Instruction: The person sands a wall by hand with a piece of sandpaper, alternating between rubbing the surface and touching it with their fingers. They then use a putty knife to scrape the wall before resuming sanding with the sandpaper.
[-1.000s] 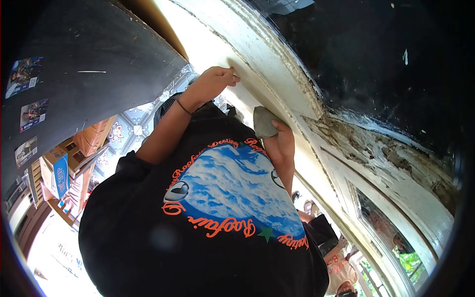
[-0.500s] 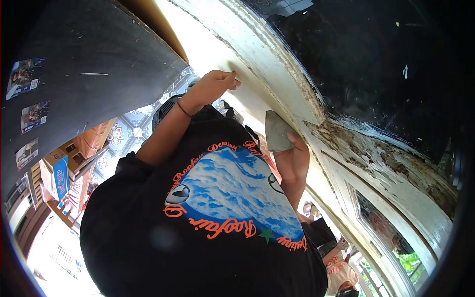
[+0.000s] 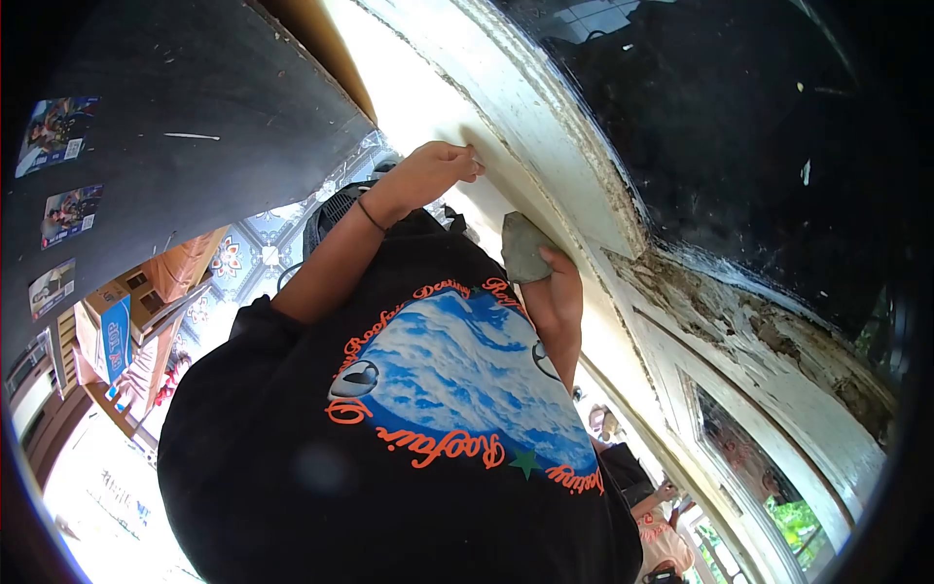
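My left hand, with a dark band at its wrist, is raised to the pale wall panel. Its fingers are pinched together close to that surface; whatever they hold, if anything, is too small to make out. Lower and to the right, my right hand grips a flat grey-green piece with angular edges, the thumb lying over its side. This piece is held beside the panel, in front of my black printed shirt.
A weathered, peeling wooden frame borders a dark glossy pane on the right. On the left stands a dark board with picture stickers. Cardboard boxes sit beyond on patterned tiles. Another person is at lower right.
My left hand has shifted slightly right and down along the panel, still pinched. My right hand has drawn left with the grey-green piece, nearer my body. The view has moved a little.
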The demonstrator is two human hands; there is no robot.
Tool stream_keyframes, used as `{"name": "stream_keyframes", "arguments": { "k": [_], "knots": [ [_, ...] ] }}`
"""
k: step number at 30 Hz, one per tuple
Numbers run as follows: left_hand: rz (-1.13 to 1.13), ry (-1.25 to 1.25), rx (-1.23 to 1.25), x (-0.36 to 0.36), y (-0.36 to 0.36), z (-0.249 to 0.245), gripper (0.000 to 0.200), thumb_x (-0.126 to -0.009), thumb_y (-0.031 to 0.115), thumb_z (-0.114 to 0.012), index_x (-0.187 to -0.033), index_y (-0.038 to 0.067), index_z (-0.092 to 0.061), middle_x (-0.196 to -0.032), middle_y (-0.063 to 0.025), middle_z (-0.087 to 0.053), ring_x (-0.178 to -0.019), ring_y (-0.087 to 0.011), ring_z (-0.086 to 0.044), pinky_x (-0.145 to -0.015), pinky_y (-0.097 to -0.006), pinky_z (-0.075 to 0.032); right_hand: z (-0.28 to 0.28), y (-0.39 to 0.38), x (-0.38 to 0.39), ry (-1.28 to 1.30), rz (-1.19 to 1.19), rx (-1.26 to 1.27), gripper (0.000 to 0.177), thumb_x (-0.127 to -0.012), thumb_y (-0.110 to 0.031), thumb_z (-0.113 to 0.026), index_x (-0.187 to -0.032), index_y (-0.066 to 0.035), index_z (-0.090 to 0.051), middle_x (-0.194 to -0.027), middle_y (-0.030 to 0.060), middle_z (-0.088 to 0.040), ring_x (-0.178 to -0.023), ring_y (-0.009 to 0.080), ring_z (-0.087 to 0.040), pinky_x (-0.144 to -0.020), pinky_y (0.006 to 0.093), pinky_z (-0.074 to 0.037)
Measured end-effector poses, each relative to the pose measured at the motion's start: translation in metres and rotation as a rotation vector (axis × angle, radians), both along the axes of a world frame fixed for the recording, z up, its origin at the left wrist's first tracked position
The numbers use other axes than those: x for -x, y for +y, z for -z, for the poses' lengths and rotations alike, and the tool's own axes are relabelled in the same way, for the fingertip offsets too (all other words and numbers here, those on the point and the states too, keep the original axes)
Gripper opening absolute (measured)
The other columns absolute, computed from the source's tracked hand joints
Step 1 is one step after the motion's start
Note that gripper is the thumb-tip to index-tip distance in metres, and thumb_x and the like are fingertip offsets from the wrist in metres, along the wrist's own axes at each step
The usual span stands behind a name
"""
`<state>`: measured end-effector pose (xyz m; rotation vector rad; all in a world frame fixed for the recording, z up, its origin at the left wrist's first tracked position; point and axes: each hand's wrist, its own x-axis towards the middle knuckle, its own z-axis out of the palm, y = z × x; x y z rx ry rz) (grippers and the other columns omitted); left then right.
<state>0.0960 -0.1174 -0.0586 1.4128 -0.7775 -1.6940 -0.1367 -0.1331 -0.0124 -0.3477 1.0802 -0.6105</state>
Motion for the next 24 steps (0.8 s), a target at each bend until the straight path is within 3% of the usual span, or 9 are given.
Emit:
{"name": "stream_keyframes", "arguments": {
  "k": [5, 7, 10, 14, 17, 19, 21, 23, 24],
  "knots": [
    [-0.022, 0.075, -0.003, -0.004, 0.001, 0.002, 0.045, -0.091, 0.032, -0.045, -0.112, -0.006, -0.054, -0.11, -0.0143, -0.059, -0.105, -0.0209, -0.053, -0.091, -0.0315, -0.038, -0.044, 0.009, 0.008, -0.046, 0.051, 0.0, 0.042, -0.08, -0.008, -0.041, -0.119, 0.008, -0.041, -0.116, 0.0186, -0.052, -0.104, 0.0297, -0.053, -0.088, 0.0411, -0.042],
    [-0.03, 0.111, -0.012, -0.002, -0.001, 0.004, 0.046, -0.091, 0.034, -0.046, -0.112, -0.005, -0.054, -0.109, -0.0148, -0.059, -0.105, -0.0213, -0.054, -0.092, -0.0319, -0.038, -0.024, 0.004, 0.01, -0.004, 0.096, 0.033, 0.043, -0.08, -0.009, -0.041, -0.119, 0.008, -0.041, -0.116, 0.019, -0.052, -0.103, 0.0303, -0.053, -0.085, 0.0412, -0.044],
    [-0.119, 0.097, 0.012, 0.005, 0.002, 0.007, 0.044, -0.089, 0.032, -0.045, -0.101, -0.007, -0.06, -0.098, -0.0131, -0.063, -0.091, -0.017, -0.057, -0.08, -0.0272, -0.041, 0.002, 0.004, 0.014, 0.066, 0.003, 0.026, 0.045, -0.08, -0.011, -0.041, -0.121, 0.008, -0.04, -0.116, 0.019, -0.052, -0.102, 0.0297, -0.054, -0.083, 0.0405, -0.044],
    [-0.121, 0.059, 0.027, 0.003, 0.003, 0.008, 0.046, -0.09, 0.034, -0.043, -0.103, -0.007, -0.06, -0.099, -0.014, -0.063, -0.092, -0.0175, -0.057, -0.081, -0.0279, -0.04, -0.039, 0.002, 0.007, -0.049, 0.017, 0.0, 0.046, -0.079, -0.011, -0.042, -0.122, 0.007, -0.041, -0.118, 0.0181, -0.052, -0.108, 0.0286, -0.051, -0.09, 0.0382, -0.042],
    [-0.17, 0.078, 0.023, 0.007, 0.001, 0.008, 0.045, -0.087, 0.034, -0.048, -0.102, -0.007, -0.06, -0.096, -0.0139, -0.063, -0.092, -0.0167, -0.056, -0.082, -0.0272, -0.04, -0.023, -0.001, 0.015, -0.077, 0.012, 0.023, 0.049, -0.078, -0.006, -0.041, -0.124, 0.01, -0.036, -0.125, 0.0227, -0.045, -0.117, 0.0326, -0.044, -0.099, 0.042, -0.035],
    [-0.007, -0.004, 0.01, 0.005, 0.001, 0.01, 0.051, -0.091, 0.041, -0.042, -0.11, -0.004, -0.056, -0.111, -0.0129, -0.059, -0.104, -0.0202, -0.054, -0.09, -0.0322, -0.039, -0.01, -0.001, 0.009, -0.048, -0.007, 0.028, 0.049, -0.078, -0.006, -0.041, -0.124, 0.009, -0.036, -0.125, 0.0221, -0.045, -0.116, 0.0325, -0.045, -0.099, 0.0427, -0.035],
    [-0.012, 0.017, 0.015, 0.007, -0.001, 0.008, 0.05, -0.091, 0.04, -0.042, -0.11, -0.004, -0.056, -0.111, -0.0129, -0.059, -0.104, -0.0199, -0.054, -0.089, -0.0322, -0.039, -0.005, -0.004, 0.006, 0.102, -0.036, -0.001, 0.048, -0.078, -0.005, -0.041, -0.124, 0.009, -0.036, -0.125, 0.0223, -0.045, -0.116, 0.0324, -0.045, -0.099, 0.0429, -0.035],
    [-0.142, 0.05, 0.007, 0.009, 0.001, 0.006, 0.039, -0.081, 0.029, -0.054, -0.096, -0.006, -0.062, -0.09, -0.0112, -0.062, -0.087, -0.0152, -0.054, -0.08, -0.0265, -0.04, -0.013, -0.003, 0.01, -0.029, -0.015, -0.003, 0.048, -0.078, -0.005, -0.04, -0.123, 0.01, -0.037, -0.125, 0.0227, -0.045, -0.115, 0.0322, -0.046, -0.1, 0.0426, -0.035],
    [-0.141, 0.05, 0.005, 0.008, 0.002, 0.008, 0.039, -0.081, 0.029, -0.054, -0.096, -0.006, -0.062, -0.09, -0.0112, -0.062, -0.087, -0.0152, -0.054, -0.08, -0.0265, -0.04, -0.023, -0.001, 0.008, -0.025, 0.014, -0.004, 0.045, -0.08, -0.007, -0.04, -0.121, 0.009, -0.039, -0.12, 0.0206, -0.049, -0.111, 0.0304, -0.049, -0.096, 0.0409, -0.038]
  ]
}}
